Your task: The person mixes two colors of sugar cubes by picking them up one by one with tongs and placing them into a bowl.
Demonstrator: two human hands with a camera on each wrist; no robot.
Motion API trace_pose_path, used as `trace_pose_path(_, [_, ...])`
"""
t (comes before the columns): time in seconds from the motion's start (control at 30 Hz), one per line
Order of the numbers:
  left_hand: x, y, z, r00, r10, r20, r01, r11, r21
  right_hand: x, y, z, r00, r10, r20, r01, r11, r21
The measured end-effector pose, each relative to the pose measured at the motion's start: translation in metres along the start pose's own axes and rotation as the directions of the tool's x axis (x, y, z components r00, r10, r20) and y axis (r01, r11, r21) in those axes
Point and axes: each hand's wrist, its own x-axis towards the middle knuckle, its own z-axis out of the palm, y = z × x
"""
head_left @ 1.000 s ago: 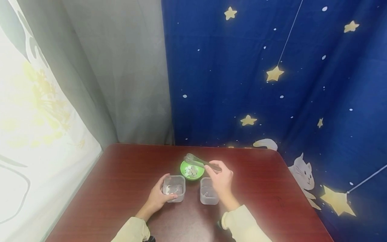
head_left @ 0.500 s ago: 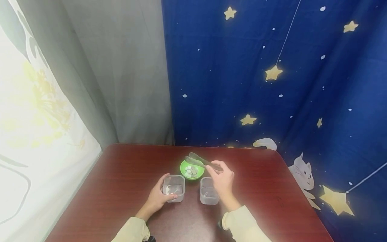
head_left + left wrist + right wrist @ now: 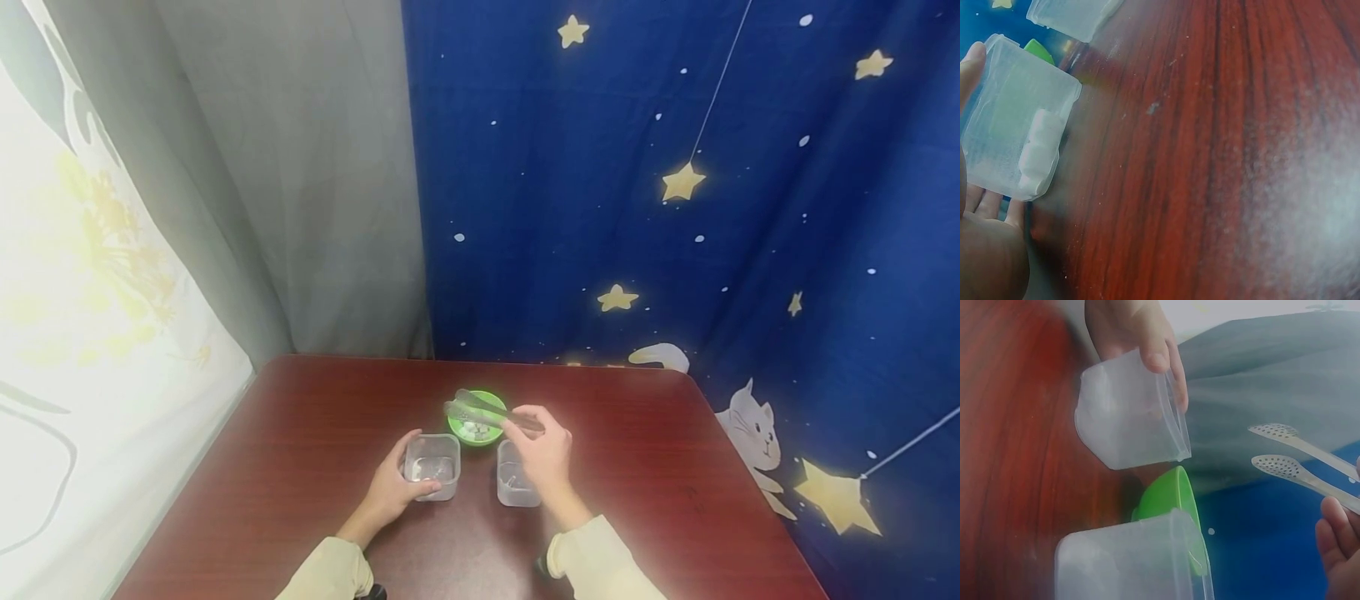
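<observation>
Tongs (image 3: 483,408) lower, perforated tips apart

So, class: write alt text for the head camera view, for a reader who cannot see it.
A person's right hand holds open tongs over a green bowl of small pieces, while the left hand grips a clear tub. A second clear tub stands beside it on a dark red table before a starry blue curtain.
</observation>
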Motion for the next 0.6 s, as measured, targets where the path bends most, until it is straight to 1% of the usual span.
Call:
trace_pose_path(0.13, [0.000, 0.001, 0.000, 1.000, -0.003, -0.001, 0.003, 1.000, -0.002, -0.003, -0.003, 0.003, 0.998, 0.030, 0.052, -0.030, 0.999, 0.012])
trace_pose_path(0.37, [0.000, -0.001, 0.001, 1.000, 0.005, -0.005, -0.005, 1.000, -0.003, -0.011, -0.039, -0.001, 0.985, 0.005, 0.173, -0.010, 1.000, 0.027])
trace_pose_path(0.47, [0.000, -0.001, 0.001, 1.000, 0.019, -0.007, -0.019, 1.000, -0.010, -0.013, -0.040, -0.001, 0.979, 0.012, 0.205, -0.017, 1.000, 0.026])
trace_pose_path(0.6, [-0.001, 0.000, 0.001, 1.000, 0.023, -0.008, -0.023, 0.999, -0.023, -0.013, -0.020, 0.005, 0.971, 0.018, 0.238, -0.025, 0.999, 0.024])
